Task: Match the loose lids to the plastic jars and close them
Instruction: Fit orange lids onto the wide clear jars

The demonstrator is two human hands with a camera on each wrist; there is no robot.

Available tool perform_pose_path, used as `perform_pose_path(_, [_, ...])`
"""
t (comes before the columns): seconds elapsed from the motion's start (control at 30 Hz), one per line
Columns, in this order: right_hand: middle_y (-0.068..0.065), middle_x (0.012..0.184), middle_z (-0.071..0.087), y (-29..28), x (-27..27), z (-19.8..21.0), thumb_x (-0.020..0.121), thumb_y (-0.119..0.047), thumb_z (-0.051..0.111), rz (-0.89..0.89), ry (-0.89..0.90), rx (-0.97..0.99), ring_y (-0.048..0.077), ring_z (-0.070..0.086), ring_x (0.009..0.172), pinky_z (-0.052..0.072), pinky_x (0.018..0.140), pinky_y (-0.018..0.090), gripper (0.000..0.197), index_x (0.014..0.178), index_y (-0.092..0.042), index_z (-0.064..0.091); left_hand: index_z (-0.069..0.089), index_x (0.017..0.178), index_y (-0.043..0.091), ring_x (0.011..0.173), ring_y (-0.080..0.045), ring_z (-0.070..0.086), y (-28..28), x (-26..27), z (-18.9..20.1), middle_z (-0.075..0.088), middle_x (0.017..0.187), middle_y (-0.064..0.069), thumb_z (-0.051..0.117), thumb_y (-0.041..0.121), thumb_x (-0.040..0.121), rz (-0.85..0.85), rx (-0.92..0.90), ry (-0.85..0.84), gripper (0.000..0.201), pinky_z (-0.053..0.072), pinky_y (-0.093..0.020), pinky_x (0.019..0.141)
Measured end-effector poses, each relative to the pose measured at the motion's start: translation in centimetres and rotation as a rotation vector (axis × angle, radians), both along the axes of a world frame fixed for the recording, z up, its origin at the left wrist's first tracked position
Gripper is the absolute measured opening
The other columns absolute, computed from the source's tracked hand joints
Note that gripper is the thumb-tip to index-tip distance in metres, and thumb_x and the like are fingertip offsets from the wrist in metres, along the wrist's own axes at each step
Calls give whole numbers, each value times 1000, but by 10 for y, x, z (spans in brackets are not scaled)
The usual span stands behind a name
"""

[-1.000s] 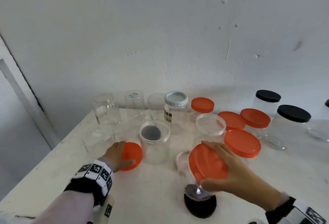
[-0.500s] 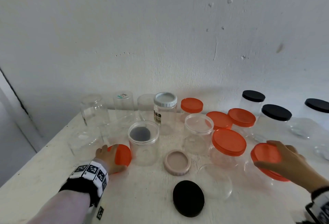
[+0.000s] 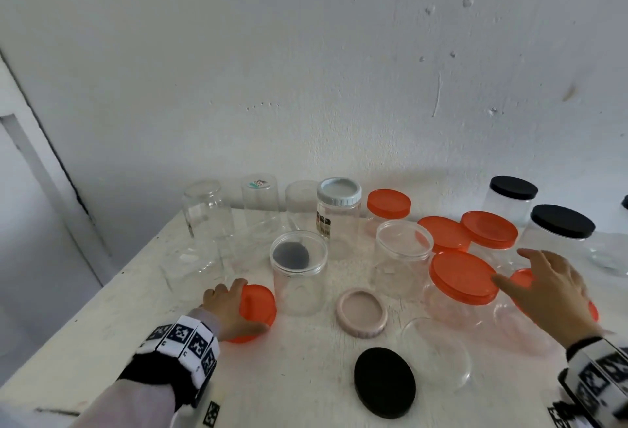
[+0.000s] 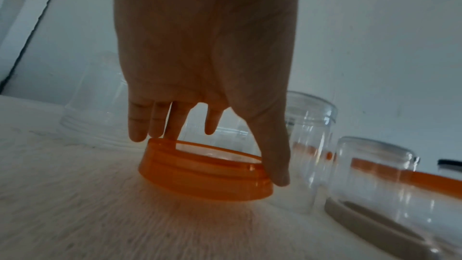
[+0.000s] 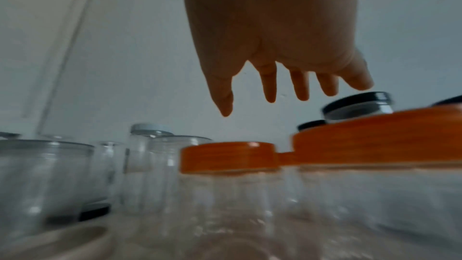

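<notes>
White worktop [image 3: 102,336] against a white wall carries the jars and lids. Nearest lie a black lid [image 3: 384,382] and a beige lid [image 3: 361,312]. The left hand [image 3: 226,308] grips a small orange lid [image 3: 258,308] resting on the worktop, fingers [image 4: 137,126] on its far rim, thumb on the near rim. The right hand [image 3: 554,295] hovers with fingers spread and relaxed above a large orange lid [image 3: 521,279] seated on a clear jar. Farther back stand an open jar [image 3: 299,271], orange-lidded jars and black-lidded jars [image 3: 557,227].
</notes>
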State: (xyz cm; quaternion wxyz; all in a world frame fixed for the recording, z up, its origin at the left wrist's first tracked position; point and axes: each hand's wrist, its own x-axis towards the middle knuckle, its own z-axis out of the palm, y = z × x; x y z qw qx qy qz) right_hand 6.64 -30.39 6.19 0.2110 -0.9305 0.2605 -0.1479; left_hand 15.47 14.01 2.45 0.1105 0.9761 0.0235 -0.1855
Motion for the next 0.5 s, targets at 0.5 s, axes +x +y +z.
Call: perform_pose_path(0.5, [-4,133,47,297,61,29,91,-26,61,1044,-245,88,11,38,125,25,95,11,43,132,-17,50,25,143,27,122,-24,45,83,-70,13,39,143,-5,75,70,51,263,-615,-308,113,43,-40,101])
